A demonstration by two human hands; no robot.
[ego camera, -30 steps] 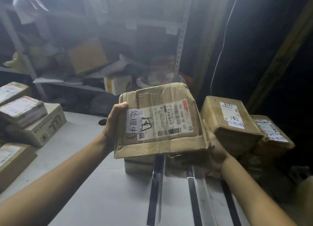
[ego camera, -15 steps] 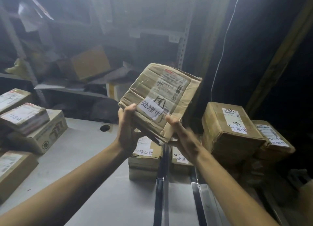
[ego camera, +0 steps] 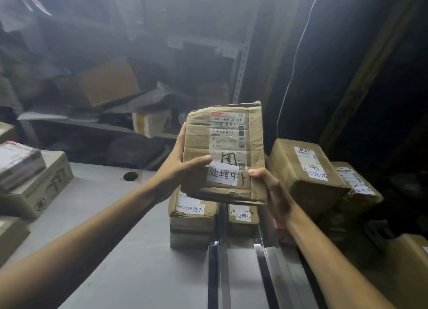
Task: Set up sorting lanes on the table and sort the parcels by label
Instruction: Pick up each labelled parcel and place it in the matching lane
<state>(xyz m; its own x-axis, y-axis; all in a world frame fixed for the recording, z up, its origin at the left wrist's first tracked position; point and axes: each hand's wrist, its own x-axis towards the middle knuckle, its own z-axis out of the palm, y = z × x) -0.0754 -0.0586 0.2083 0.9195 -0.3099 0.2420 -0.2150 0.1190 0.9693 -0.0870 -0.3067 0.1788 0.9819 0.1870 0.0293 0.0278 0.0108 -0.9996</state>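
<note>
A dim storeroom seen from a camera on a person's head, looking down along two bare forearms to a grey table (ego camera: 129, 251). Both hands hold one brown cardboard parcel (ego camera: 231, 188) upright in the air, in the middle of the view, its front turned to the camera. The left hand (ego camera: 183, 169) grips the parcel's lower left edge, thumb laid across the front and fingers hidden behind. The right hand (ego camera: 271, 188) grips the lower right corner, thumb tip on the front edge and the rest of the fingers curled round the back. A printed shipping label (ego camera: 228, 132) with barcodes covers the upper front, and below it, between the two thumbs, a white slip (ego camera: 222, 173) reads 处理中 in handwriting. The parcel hangs above the table, not touching it, directly over smaller parcels lying there. One of these, a stacked parcel (ego camera: 193, 210) under the left hand, has a slip reading 待处理; beside it a small parcel (ego camera: 243, 216) has a slip reading 处理中. Two dark strips (ego camera: 213, 274) run along the tabletop from these parcels toward the camera. To the right of the right hand sits a larger box (ego camera: 305, 169) with a handwritten slip, and another box (ego camera: 356, 183) lies beyond it. Stacked boxes (ego camera: 39, 188) lie at the table's left edge. Behind the table, hazy shelving (ego camera: 104, 86) holds a jumble of cartons.
</note>
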